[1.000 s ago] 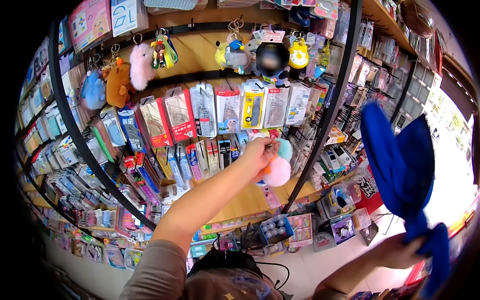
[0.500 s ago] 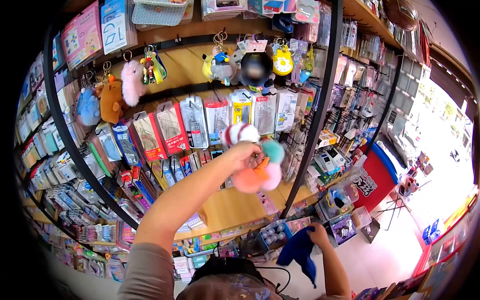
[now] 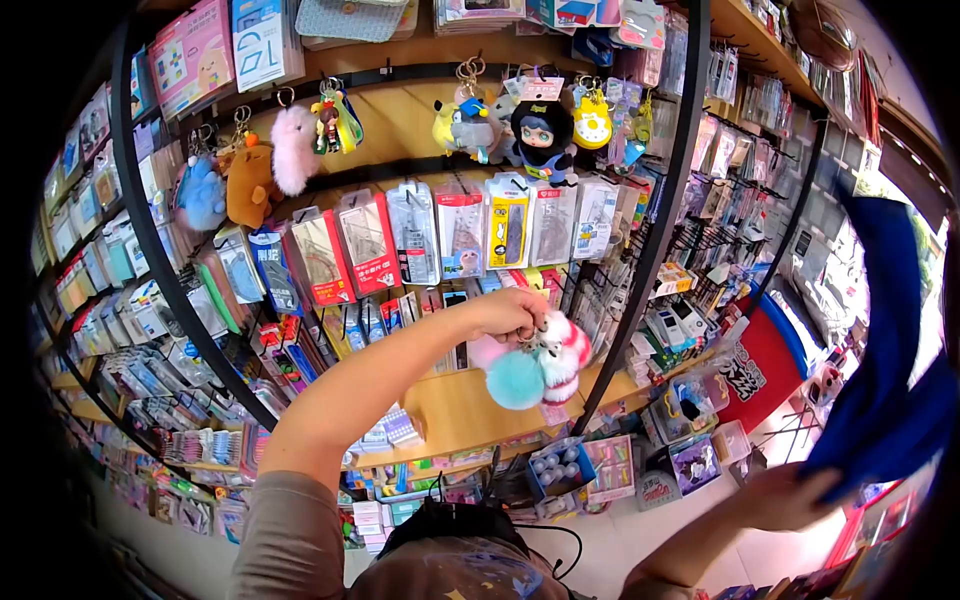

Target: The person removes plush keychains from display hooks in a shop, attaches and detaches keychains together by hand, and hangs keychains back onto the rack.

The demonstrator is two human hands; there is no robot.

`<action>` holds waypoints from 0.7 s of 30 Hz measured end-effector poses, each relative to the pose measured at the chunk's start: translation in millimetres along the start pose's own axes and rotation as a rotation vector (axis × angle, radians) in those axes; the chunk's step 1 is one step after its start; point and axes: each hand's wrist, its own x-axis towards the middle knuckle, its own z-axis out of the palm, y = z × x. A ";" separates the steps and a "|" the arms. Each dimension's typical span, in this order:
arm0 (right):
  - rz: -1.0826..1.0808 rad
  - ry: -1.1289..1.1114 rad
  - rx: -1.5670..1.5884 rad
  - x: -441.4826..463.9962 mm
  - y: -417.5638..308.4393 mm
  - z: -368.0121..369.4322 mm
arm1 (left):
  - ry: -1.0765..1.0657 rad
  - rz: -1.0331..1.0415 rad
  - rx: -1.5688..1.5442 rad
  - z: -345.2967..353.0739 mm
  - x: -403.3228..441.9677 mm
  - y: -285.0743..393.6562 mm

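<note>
My left hand [image 3: 510, 314] is closed around the top of a bunch of fluffy pompom keychains, held in front of the lower hanging packs. A mint pompom [image 3: 515, 380] and a red-and-white striped plush piece [image 3: 566, 345] dangle below the fingers; a pink pompom [image 3: 486, 350] is partly hidden behind them. On the right, my right hand [image 3: 785, 498] grips a dark blue cloth [image 3: 890, 340], which swings up and outward. Its fingers are partly covered by the cloth.
Plush keychains, including a brown one [image 3: 250, 185] and a black-hooded doll [image 3: 543, 140], hang from the upper rail. Blister packs [image 3: 460, 232] hang beneath. A wooden shelf [image 3: 470, 410] and black post [image 3: 650, 230] stand close. A bin of balls [image 3: 562, 468] sits lower down.
The pompom bunch has turned and swung slightly right and down in my left hand. My right hand has moved right and flung the blue cloth upward. The view has shifted slightly.
</note>
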 end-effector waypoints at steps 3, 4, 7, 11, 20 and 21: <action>-0.033 -1.608 -0.118 -161.4 30.8 39.8 | 0.026 0.054 0.039 7.5 5.4 1.5; -0.200 -2.292 -0.333 -187.2 17.0 53.3 | 0.066 0.085 0.112 10.6 2.6 5.6; -0.482 -2.538 -0.457 -225.5 71.6 -6.0 | 0.154 0.568 0.462 2.4 8.6 -21.1; 0.140 -2.340 -0.446 -209.1 177.8 -64.5 | 0.353 0.417 0.860 -9.2 -25.0 2.6; 0.315 -1.393 -0.117 -106.1 123.3 -7.5 | 0.320 0.545 0.975 -18.3 -31.9 -30.2; 0.330 -1.246 -0.079 -80.6 101.5 9.6 | 0.301 0.559 0.960 -17.9 -35.9 -26.6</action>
